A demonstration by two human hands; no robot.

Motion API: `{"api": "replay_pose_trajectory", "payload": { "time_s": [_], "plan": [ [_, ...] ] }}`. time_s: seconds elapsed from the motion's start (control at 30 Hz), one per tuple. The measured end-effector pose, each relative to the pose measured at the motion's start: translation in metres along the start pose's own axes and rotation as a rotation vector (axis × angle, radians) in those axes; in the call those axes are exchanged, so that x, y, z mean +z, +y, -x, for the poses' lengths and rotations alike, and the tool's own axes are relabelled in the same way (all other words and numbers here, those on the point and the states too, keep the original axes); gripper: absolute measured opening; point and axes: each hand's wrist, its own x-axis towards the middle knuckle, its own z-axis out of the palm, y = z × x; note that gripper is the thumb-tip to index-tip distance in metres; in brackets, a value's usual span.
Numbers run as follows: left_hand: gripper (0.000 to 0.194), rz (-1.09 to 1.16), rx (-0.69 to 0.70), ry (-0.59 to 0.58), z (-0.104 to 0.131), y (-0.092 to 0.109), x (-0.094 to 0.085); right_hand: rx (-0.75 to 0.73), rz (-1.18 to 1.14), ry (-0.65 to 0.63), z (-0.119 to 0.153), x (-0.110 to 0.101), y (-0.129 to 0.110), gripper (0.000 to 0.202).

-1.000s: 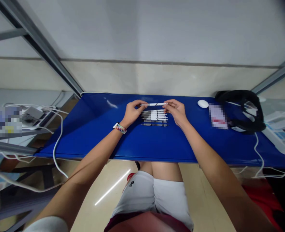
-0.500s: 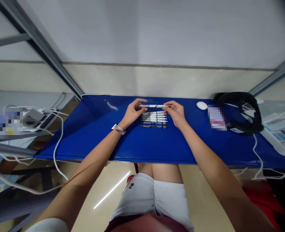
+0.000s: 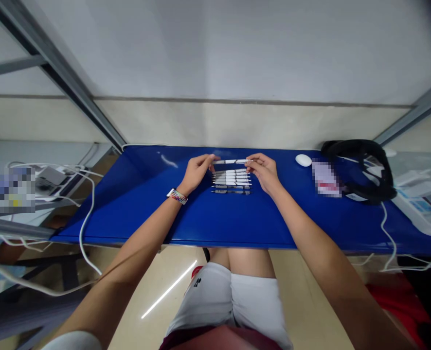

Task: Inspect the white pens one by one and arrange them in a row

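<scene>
My left hand (image 3: 194, 176) has just closed in — a moment ago its thumb and fingers stood apart around the end of the pen (image 3: 233, 161), and now they pinch it. My right hand (image 3: 268, 175) grips the other end as it did before, so I judge the pen steadier between two holds than on one. It lies level, crosswise, just beyond the stacked row of pens (image 3: 232, 178) on the blue desk (image 3: 233, 221). That row hasn't visibly shifted: white ones together, darker ones on the side nearest me. I can't tell whether the held pen touches the desk.

Beyond my hands, the desk's far edge meets the wall (image 3: 237, 124), leaving a narrow strip there. There is more room toward me, from the dark pens to the near edge, and wide blue space off to my left. On my right there's a gap, then the white oval thing (image 3: 303, 160), the blurred packet (image 3: 327, 179) and the black headset (image 3: 368, 146) — those would crowd a wide sweep.
</scene>
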Motion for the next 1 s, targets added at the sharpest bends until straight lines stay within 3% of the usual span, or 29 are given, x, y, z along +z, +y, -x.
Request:
{"api": "replay_pose_trajectory", "payload": {
  "time_s": [0.17, 0.23, 0.3, 0.4, 0.47, 0.73, 1.0],
  "plan": [
    [0.038, -0.002, -0.008, -0.041, 0.000, -0.004, -0.002, 0.032, 0.014, 0.024, 0.000, 0.000, 0.001, 0.020],
    [0.059, -0.041, -0.072, -0.052, 0.000, -0.007, -0.003, 0.030, 0.008, 0.034, 0.000, 0.000, 0.000, 0.020],
    [0.065, -0.052, -0.106, -0.027, -0.001, -0.009, -0.004, 0.025, 0.005, 0.033, 0.000, 0.000, -0.001, 0.020],
    [0.037, 0.019, -0.083, 0.027, -0.004, -0.014, -0.004, 0.032, 0.013, 0.037, -0.001, -0.002, -0.003, 0.021],
    [0.029, 0.098, -0.066, 0.056, -0.006, -0.018, -0.004, 0.044, 0.007, 0.055, -0.002, -0.003, -0.003, 0.021],
    [0.030, 0.192, -0.090, 0.112, -0.009, -0.026, -0.005, 0.076, -0.096, 0.157, -0.006, -0.008, -0.003, 0.017],
    [0.041, 0.126, -0.105, 0.118, -0.010, -0.023, -0.006, 0.139, -0.124, 0.229, -0.010, -0.013, -0.005, 0.016]
  ]
}}
